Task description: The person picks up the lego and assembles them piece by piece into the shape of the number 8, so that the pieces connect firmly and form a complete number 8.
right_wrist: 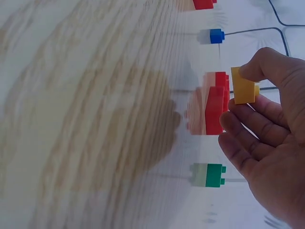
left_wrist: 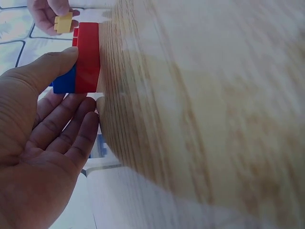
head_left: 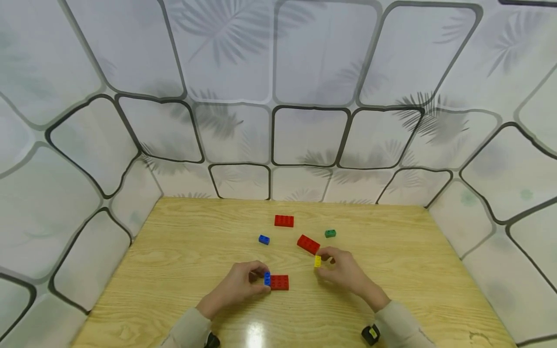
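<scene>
On the table, a red brick (head_left: 280, 282) bears a blue brick (head_left: 267, 279) on the studs at its left end. My left hand (head_left: 245, 282) grips this pair, thumb on the near side and fingers on the far side. A small yellow brick (head_left: 317, 261) is pinched between the thumb and fingers of my right hand (head_left: 341, 270). In the right wrist view the yellow brick (right_wrist: 244, 86) is raised off the tabletop. Just beyond the right fingertips lies another red brick (head_left: 308, 244), set at an angle.
A third red brick (head_left: 284, 221) lies farther back on the wooden table (head_left: 196, 227). To its front left is a small blue brick (head_left: 264, 239); a green brick (head_left: 330, 233) sits to the right. Patterned walls (head_left: 311, 135) enclose the table's back and sides.
</scene>
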Available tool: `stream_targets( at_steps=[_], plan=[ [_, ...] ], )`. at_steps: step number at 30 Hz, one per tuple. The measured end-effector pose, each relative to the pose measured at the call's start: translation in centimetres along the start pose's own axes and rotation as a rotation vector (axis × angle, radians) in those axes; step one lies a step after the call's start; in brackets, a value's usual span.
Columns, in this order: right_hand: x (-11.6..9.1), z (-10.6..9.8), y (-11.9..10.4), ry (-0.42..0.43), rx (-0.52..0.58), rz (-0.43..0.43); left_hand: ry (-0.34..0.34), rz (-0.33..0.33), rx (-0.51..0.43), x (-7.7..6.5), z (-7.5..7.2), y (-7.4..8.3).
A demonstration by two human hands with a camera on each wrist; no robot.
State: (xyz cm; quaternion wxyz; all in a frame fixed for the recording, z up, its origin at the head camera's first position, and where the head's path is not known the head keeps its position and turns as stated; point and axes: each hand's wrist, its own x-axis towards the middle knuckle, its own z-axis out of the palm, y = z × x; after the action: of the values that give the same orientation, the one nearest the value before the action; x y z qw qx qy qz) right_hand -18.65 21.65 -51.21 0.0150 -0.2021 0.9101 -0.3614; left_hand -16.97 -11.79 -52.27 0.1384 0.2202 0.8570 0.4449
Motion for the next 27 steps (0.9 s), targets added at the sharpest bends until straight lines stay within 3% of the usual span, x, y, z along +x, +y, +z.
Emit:
stream_targets(
  at_steps=[16,27],
  plan=[
    [0.6,2.0,-1.8,-0.074,0.073,-0.032,0.01,0.005,0.004,0.0,0.0,0.1],
    [1.0,3.9,-2.7,-0.181,0.106,-0.032,0.013,0.005,-0.006,0.0,0.0,0.0]
  ],
)
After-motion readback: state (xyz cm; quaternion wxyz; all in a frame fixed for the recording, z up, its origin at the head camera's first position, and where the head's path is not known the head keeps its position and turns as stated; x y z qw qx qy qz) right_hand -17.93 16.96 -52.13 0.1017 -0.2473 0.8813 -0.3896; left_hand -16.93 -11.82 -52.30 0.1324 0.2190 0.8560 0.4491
